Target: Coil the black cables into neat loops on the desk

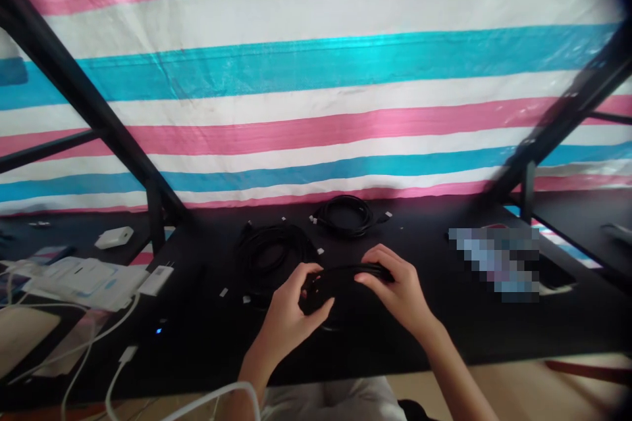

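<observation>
A coiled black cable is held between my two hands just above the black table. My right hand pinches the coil's right side between thumb and fingers. On the other side, my left hand curves round the coil with thumb and fingers spaced apart; the dark cable blends into the tabletop there. Beyond my left hand lies another black cable coil, partly behind my fingers. A smaller black coil with light-tipped plugs rests farther back, near the striped sheet.
The black table has black metal frame bars at both sides. A striped plastic sheet hangs behind it. White cables, a white adapter and white packaging lie left. A phone lies right.
</observation>
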`<state>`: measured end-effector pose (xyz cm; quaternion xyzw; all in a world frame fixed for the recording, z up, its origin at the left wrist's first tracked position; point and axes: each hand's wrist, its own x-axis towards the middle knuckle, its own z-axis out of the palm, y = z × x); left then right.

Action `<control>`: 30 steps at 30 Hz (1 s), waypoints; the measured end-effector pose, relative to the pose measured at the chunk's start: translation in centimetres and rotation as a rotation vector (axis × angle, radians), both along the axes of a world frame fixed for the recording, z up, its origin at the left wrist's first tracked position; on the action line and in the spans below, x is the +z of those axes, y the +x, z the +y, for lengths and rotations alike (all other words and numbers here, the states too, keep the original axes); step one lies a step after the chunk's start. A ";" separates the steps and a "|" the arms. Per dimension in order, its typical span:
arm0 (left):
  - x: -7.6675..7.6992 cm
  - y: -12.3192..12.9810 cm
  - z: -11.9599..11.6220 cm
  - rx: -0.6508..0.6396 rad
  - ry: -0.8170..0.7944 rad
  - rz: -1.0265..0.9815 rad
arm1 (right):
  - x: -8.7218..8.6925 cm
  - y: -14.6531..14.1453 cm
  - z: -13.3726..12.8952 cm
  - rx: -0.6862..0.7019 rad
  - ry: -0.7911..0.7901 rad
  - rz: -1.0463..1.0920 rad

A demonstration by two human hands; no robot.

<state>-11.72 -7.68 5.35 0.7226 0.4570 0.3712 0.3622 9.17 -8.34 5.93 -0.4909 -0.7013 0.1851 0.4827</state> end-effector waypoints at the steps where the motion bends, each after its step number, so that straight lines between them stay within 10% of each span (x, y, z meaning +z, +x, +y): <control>1: -0.5 0.3 0.1 0.061 -0.001 -0.054 | -0.1 -0.1 0.0 -0.030 -0.002 0.031; 7: -3.5 2.0 0.2 0.217 -0.220 -0.482 | -2.1 -0.4 0.0 -0.179 -0.105 0.193; 21: -3.9 2.6 0.1 0.333 -0.334 -0.383 | -2.4 -0.2 -0.7 0.070 -0.172 -0.135; 25: -3.6 2.3 0.1 0.356 -0.148 -0.372 | -2.7 -0.6 -0.7 0.043 -0.108 -0.153; 30: -1.8 1.5 -0.5 0.458 0.630 0.191 | -1.0 -0.7 -1.0 -0.024 0.084 -0.407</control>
